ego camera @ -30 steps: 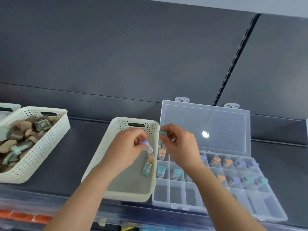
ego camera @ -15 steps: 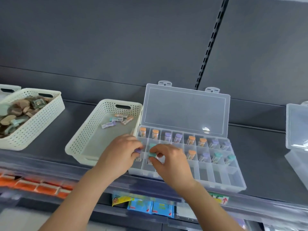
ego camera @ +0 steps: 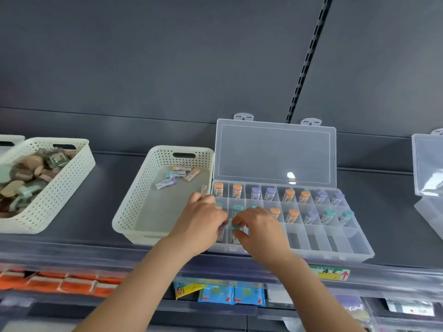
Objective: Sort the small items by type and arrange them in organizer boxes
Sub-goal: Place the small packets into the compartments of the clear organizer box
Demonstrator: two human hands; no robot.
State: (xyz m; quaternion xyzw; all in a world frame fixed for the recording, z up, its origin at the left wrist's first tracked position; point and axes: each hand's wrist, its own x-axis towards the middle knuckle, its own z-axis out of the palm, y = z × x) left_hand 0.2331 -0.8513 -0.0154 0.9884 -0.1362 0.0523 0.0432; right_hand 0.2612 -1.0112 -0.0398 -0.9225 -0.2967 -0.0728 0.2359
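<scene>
Head: right hand now at organizer front

The clear box lies open on the shelf, its lid standing up at the back. Capped tubes stand one to a cell: orange tubes and purple ones in the back row, teal, orange and purple in the middle row. At the front row's left cells my left hand pinches a purple tube and my right hand a teal tube, side by side. More loose tubes lie flat in the white basket just beside the box
</scene>
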